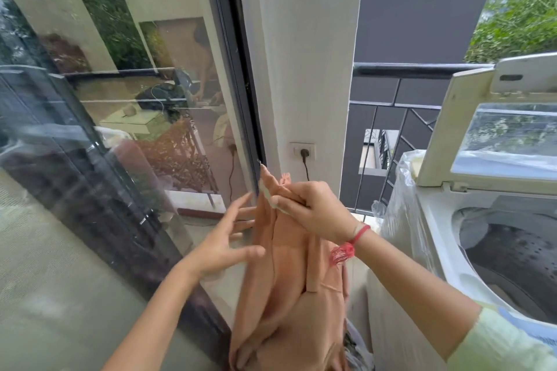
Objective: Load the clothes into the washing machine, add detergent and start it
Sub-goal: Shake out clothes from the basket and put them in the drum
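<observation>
Pinching the top of the peach garment (289, 265) at frame centre, my right hand (313, 211) held it hanging, while my left hand (223, 244), fingers (239, 202) spread and empty, hovered just beside it.

Daylight. Glass door (120, 117) on L w/ reflections; white pillar (301, 69) w/ socket (297, 148), plug (305, 153) in; dark railing (407, 69), grey wall (404, 30), trees (518, 9) beyond.

Peach-orange cloth garment (289, 280): soft, matt, loosely creased. White plastic top-loading washing machine (438, 226): smooth, slightly glossy casing, clear glossy lid panel (512, 141), dull grey perforated metal drum (518, 250), crinkled transparent plastic film (398, 214) on its side. Sliding glass door (126, 93): glossy, reflective, dark metal frame (232, 54).
</observation>
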